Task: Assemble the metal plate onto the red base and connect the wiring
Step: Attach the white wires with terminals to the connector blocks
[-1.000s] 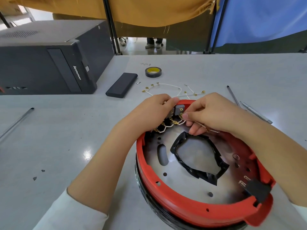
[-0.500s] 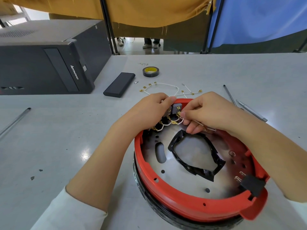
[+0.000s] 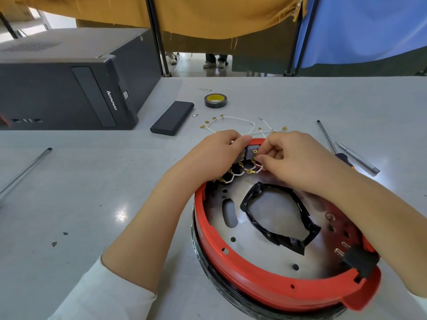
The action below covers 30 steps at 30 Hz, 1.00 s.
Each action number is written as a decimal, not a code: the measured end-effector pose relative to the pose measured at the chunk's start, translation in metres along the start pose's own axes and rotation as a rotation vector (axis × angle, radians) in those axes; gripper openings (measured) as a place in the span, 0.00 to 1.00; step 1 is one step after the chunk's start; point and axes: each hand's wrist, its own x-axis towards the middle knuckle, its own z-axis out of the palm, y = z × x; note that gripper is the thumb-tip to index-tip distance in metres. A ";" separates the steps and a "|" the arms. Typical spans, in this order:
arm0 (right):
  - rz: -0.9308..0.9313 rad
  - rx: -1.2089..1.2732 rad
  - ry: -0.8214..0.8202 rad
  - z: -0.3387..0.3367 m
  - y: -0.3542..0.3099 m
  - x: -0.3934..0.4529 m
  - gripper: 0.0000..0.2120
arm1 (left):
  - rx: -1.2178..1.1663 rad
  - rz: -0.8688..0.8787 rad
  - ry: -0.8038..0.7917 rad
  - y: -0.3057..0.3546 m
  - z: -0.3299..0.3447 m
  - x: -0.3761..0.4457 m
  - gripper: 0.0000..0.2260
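Note:
The round red base [image 3: 242, 271] lies on the grey table with the shiny metal plate [image 3: 261, 248] seated inside it. A ring of black tape [image 3: 277, 236] sits on the plate. At the base's far rim a grey terminal block [image 3: 251, 151] carries a row of short white wires with brass connectors [image 3: 240, 173]. My left hand [image 3: 215, 155] curls over the block's left side and holds it. My right hand [image 3: 291, 158] pinches a white wire with its brass connector at the block's right end. A black plug socket [image 3: 360, 259] sits at the base's near right.
Loose white wires with brass terminals [image 3: 231, 123] lie just behind the base. A black tape roll [image 3: 215, 100], a black flat case [image 3: 172, 121] and a black computer tower [image 3: 64, 88] stand further back and left. Screwdrivers [image 3: 346, 153] lie right, a metal rod [image 3: 25, 169] left.
My right hand has shifted slightly left and closed in on the terminal block's right end, its fingertips now pinching the wire there. The left hand stays on the block.

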 end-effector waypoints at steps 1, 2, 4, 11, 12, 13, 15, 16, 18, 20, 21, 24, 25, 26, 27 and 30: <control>-0.008 -0.001 -0.013 0.000 0.000 0.000 0.09 | 0.000 -0.002 0.002 0.000 0.000 0.000 0.17; -0.011 0.004 -0.023 -0.001 0.001 -0.001 0.10 | -0.001 -0.004 0.005 0.000 0.000 0.000 0.16; -0.015 0.010 -0.036 -0.002 0.001 -0.002 0.12 | 0.000 -0.003 0.008 0.001 0.000 -0.001 0.16; -0.026 -0.005 -0.015 -0.006 -0.002 -0.004 0.10 | 0.013 -0.003 -0.002 0.002 -0.001 -0.003 0.16; -0.026 -0.006 -0.004 -0.006 -0.002 -0.004 0.10 | 0.014 -0.003 0.000 0.002 -0.001 -0.003 0.16; -0.026 -0.007 0.002 -0.006 -0.003 -0.005 0.10 | 0.016 -0.003 0.001 0.002 -0.001 -0.003 0.16; -0.011 -0.001 0.000 -0.006 -0.003 -0.006 0.10 | 0.019 -0.002 0.000 0.003 -0.001 -0.003 0.16; 0.005 0.014 -0.001 -0.006 -0.003 -0.006 0.11 | 0.021 0.000 0.000 0.003 -0.001 -0.004 0.16; 0.044 0.044 -0.006 -0.005 -0.002 -0.006 0.10 | 0.025 0.005 0.001 0.004 -0.001 -0.003 0.16; 0.071 0.042 -0.020 -0.004 -0.002 -0.006 0.09 | 0.032 0.011 0.002 0.004 -0.001 -0.003 0.15; 0.076 0.040 -0.025 -0.003 -0.002 -0.006 0.09 | 0.034 0.014 0.002 0.003 -0.001 -0.003 0.16; 0.079 0.032 -0.034 -0.001 -0.004 -0.006 0.09 | 0.025 0.019 0.000 0.002 -0.001 -0.002 0.16; 0.082 0.031 -0.031 0.000 -0.005 -0.006 0.09 | 0.019 0.021 0.000 0.002 0.000 -0.002 0.16; 0.087 0.035 -0.027 0.001 -0.005 -0.005 0.09 | 0.015 0.024 0.000 0.001 0.000 -0.001 0.16; 0.095 0.043 -0.025 0.002 -0.006 -0.005 0.08 | 0.011 0.029 0.000 0.000 0.000 -0.001 0.17; 0.116 0.065 -0.030 0.003 -0.007 -0.005 0.08 | -0.002 0.056 0.015 -0.002 0.000 0.001 0.20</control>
